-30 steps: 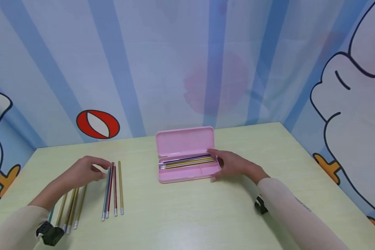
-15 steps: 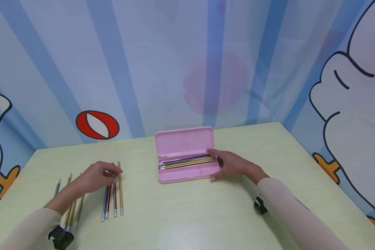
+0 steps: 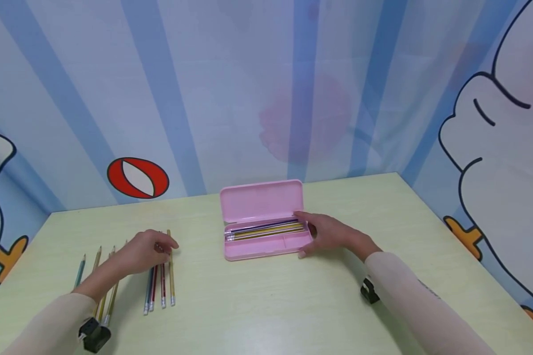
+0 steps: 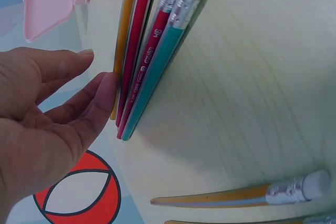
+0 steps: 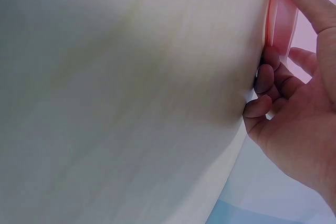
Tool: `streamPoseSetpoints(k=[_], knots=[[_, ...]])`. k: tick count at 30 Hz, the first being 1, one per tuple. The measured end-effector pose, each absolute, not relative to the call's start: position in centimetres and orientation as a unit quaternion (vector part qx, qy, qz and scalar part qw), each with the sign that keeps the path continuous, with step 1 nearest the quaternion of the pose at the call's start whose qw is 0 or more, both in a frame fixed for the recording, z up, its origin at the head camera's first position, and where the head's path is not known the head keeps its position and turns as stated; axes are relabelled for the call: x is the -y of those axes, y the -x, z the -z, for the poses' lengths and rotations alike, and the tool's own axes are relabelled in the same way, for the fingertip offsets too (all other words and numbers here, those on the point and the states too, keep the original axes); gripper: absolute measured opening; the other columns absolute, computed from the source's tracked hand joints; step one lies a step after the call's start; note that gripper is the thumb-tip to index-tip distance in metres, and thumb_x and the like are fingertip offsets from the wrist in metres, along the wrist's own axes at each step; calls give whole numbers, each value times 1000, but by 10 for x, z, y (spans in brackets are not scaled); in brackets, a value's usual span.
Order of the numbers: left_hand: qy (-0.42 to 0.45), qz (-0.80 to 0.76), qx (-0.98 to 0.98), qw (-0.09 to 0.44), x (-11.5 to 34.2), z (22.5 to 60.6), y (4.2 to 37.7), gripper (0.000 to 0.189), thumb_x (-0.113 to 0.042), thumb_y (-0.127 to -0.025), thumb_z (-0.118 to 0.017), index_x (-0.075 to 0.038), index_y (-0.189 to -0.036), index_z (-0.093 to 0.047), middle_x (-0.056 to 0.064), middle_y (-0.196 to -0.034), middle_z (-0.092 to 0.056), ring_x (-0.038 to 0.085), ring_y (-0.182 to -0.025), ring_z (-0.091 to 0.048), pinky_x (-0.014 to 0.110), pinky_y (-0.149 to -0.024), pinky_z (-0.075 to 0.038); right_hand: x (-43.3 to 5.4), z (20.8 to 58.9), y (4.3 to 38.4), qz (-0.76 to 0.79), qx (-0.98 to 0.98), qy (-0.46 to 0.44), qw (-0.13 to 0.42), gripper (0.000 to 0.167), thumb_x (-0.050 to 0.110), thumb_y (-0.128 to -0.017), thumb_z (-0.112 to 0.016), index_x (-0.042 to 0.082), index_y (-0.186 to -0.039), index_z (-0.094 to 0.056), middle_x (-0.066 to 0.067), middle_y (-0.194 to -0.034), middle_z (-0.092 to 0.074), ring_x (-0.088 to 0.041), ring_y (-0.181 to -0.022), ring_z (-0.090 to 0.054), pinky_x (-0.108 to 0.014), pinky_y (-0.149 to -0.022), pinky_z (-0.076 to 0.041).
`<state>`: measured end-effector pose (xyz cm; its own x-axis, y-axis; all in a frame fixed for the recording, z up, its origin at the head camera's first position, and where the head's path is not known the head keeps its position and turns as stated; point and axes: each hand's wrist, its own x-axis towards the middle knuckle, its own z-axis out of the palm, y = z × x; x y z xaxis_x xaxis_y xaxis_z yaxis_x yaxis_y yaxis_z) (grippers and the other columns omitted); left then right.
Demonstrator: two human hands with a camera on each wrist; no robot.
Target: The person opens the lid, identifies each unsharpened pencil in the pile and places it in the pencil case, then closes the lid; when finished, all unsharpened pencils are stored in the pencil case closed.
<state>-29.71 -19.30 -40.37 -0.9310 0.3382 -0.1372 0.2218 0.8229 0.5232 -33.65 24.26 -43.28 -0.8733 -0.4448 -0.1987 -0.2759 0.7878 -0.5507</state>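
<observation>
My left hand (image 3: 144, 251) hovers over the far ends of a row of eraser-tipped pencils: a teal pencil (image 3: 148, 296), two red ones and a yellow pencil (image 3: 172, 288) at the right. In the left wrist view its thumb and fingers are apart, with the thumb beside the yellow pencil (image 4: 126, 19); contact is unclear. My right hand (image 3: 330, 234) grips the right end of a pink pencil case (image 3: 262, 203), thumb at the front corner and forefinger at the back. The case lies open, lid raised, with several pencils (image 3: 266, 230) in its rear compartment.
A second group of pencils, yellow ones (image 3: 111, 303) and a teal one (image 3: 80, 270), lies left, partly under my left forearm. A patterned blue curtain (image 3: 231, 98) stands along the back edge of the pale table (image 3: 271, 305).
My left hand has moved right, from the teal pencil across the red ones to the yellow one. The right hand and the case have stayed in place.
</observation>
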Motion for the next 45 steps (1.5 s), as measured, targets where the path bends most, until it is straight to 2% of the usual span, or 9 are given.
streamPoseSetpoints(k=[8,14,24,32,37,45], knots=[[-139,-245,-953,110,188,407,297,25,4,-86,-66,2,-111,-71,8,-91,-66,19,-80,-57,33,-69,-55,-241,434,337,258,-931,201,161,108,43,-74,-86,16,-159,-25,-15,-148,-48,-28,-126,-50,-49,-110,-42],[-137,-226,-959,103,182,407,298,24,1,-84,-71,3,-108,-71,10,-90,-65,19,-76,-57,33,-65,-54,-241,435,337,262,-931,196,163,109,43,-74,-87,16,-159,-25,-15,-150,-47,-29,-130,-49,-50,-111,-41],[-117,-180,-973,89,170,412,301,28,-2,-81,-77,2,-107,-70,18,-97,-61,25,-80,-55,33,-60,-50,-241,435,336,261,-931,191,169,109,44,-74,-86,17,-160,-25,-15,-153,-45,-31,-136,-47,-51,-113,-39],[-87,-168,-977,98,160,410,305,30,-8,-82,-77,3,-109,-69,14,-90,-65,20,-68,-55,31,-57,-47,-241,432,336,260,-931,194,169,108,42,-74,-86,16,-159,-25,-16,-151,-46,-30,-134,-48,-51,-113,-39],[-105,-155,-977,106,155,408,308,33,-5,-79,-78,2,-110,-70,16,-97,-64,24,-76,-53,31,-60,-47,-241,431,337,259,-931,196,169,108,43,-75,-86,16,-160,-25,-16,-150,-46,-31,-131,-49,-51,-112,-40],[-96,-150,-978,110,151,408,309,50,-6,-77,-82,3,-123,-64,25,-112,-59,29,-87,-52,34,-64,-50,-242,430,336,261,-930,197,169,108,41,-75,-86,15,-159,-25,-16,-150,-46,-31,-131,-48,-50,-112,-41]])
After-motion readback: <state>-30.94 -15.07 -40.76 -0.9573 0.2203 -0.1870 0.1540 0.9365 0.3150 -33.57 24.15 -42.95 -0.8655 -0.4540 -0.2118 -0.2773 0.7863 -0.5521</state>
